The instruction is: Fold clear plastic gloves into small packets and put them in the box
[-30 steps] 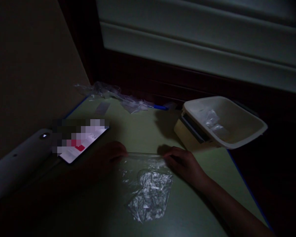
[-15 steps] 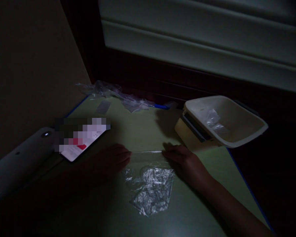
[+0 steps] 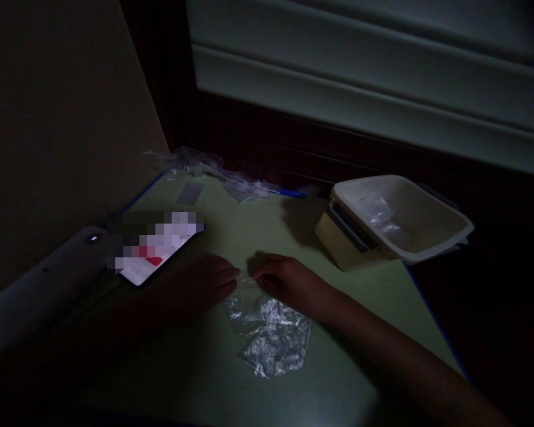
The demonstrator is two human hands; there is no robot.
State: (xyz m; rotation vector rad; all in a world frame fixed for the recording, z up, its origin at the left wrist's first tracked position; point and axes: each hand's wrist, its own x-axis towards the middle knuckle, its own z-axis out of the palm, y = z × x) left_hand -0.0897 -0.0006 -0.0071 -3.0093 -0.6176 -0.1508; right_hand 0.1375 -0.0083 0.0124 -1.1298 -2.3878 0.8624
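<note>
A clear, crinkled plastic bag (image 3: 273, 338) lies on the pale green table (image 3: 338, 379), its top edge toward the hands. My left hand (image 3: 209, 281) pinches the left end of that top edge, with its fingers pressed together. Close beside it, my right hand (image 3: 289, 281) has its thumb and fingers closed on the same edge, leaving a short stretch of film between the two hands. The room is dark, and my left forearm is hard to make out.
At the right stands a cream bin (image 3: 351, 246) with clear plastic inside. Crumpled clear bags (image 3: 198, 163) and a blue pen (image 3: 290, 193) lie along the back edge. A lit phone (image 3: 142, 270) and a long white device (image 3: 48, 270) are at the left.
My right hand has moved left along the bag's top edge, close to my left hand. The left hand has stayed nearly in place, and the view has shifted slightly.
</note>
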